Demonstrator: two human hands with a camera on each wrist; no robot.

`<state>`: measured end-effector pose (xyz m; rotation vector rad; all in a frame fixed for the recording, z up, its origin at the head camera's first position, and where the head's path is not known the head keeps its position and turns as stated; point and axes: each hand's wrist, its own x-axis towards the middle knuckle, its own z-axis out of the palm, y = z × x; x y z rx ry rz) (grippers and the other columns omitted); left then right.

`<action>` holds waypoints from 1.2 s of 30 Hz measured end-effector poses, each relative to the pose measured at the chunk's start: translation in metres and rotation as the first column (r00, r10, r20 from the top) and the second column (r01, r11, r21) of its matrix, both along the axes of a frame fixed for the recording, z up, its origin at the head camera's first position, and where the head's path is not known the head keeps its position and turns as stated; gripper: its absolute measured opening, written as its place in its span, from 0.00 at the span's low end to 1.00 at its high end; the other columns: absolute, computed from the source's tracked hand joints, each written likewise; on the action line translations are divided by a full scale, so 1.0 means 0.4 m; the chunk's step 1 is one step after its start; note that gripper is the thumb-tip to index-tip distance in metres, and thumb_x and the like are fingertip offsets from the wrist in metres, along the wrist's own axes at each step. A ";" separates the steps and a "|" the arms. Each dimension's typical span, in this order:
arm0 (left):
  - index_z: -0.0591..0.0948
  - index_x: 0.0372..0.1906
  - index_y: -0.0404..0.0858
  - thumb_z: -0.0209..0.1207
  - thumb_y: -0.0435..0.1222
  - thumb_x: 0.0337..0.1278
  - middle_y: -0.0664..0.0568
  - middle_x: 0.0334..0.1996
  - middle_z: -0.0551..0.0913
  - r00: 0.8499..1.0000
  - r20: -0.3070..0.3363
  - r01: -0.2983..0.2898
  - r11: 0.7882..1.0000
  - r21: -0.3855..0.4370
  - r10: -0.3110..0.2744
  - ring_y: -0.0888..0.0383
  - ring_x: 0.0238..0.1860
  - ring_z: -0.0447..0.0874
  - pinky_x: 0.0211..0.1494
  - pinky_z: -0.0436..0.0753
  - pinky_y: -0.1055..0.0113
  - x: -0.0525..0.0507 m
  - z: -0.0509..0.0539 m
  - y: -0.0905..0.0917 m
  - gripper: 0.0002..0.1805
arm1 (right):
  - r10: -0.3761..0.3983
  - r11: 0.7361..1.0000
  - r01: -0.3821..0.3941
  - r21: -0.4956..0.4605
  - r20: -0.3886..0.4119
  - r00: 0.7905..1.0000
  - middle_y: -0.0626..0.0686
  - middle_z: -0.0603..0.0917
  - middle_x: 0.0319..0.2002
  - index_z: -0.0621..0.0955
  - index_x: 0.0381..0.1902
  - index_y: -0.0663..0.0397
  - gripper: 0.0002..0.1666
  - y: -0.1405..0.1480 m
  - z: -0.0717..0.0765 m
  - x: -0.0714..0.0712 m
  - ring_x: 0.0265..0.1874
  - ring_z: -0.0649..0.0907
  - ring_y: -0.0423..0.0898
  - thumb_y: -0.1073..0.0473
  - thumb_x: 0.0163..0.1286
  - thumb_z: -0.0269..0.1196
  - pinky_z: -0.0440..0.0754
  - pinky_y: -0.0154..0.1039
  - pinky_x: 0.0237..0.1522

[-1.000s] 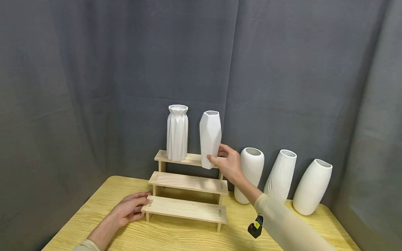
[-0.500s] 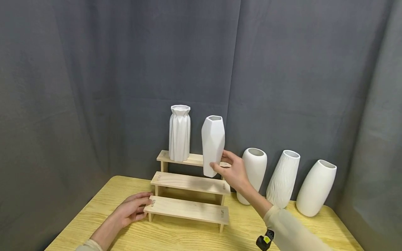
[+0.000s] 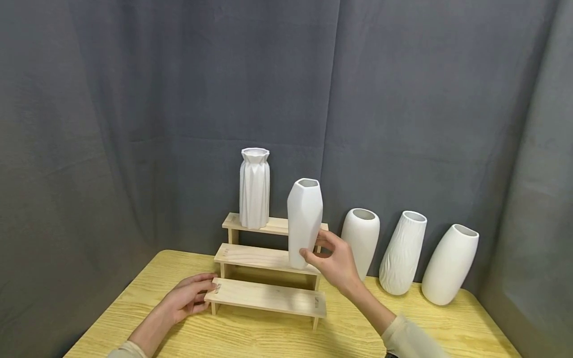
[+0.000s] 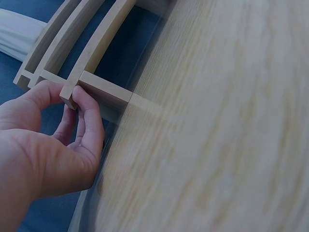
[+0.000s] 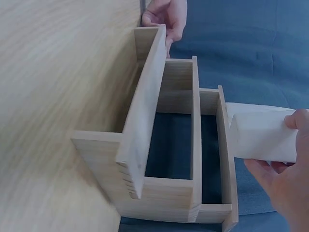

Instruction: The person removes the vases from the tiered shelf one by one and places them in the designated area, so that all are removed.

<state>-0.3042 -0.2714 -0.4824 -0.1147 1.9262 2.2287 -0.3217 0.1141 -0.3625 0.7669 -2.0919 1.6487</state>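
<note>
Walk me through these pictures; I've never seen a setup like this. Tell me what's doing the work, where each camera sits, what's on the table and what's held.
There is no machine here: a person works with two bare hands. The big picture comes from a camera worn on the head, looking forward and down. The other two come from cameras on the wrists, each watching its own hand.

On the table stands a three-tier wooden stand, with a pleated white vase on its top shelf. To the right stand a smooth rounded vase, a textured vase and another smooth vase.

The right hand holds a faceted white vase. The left hand pinches the end of the stand's lowest shelf.
</note>
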 end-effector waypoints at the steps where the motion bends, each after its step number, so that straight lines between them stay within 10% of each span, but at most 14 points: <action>1: 0.65 0.75 0.30 0.65 0.36 0.67 0.47 0.44 0.85 1.000 0.002 -0.002 1.000 0.002 0.002 0.58 0.37 0.84 0.34 0.80 0.67 0.000 -0.001 0.000 0.36 | 0.000 1.000 0.000 -0.002 0.006 1.000 0.53 0.88 0.45 0.85 0.54 0.54 0.25 0.002 -0.006 0.005 0.44 0.87 0.53 0.67 0.59 0.77 0.86 0.46 0.42; 36: 0.63 0.76 0.30 0.64 0.36 0.68 0.45 0.47 0.84 1.000 0.019 0.009 1.000 0.011 -0.009 0.55 0.41 0.84 0.36 0.79 0.67 -0.001 -0.001 -0.001 0.37 | -0.068 0.996 0.072 -0.049 0.095 0.993 0.52 0.88 0.45 0.85 0.54 0.51 0.27 0.107 -0.126 0.112 0.44 0.87 0.48 0.69 0.56 0.78 0.86 0.43 0.40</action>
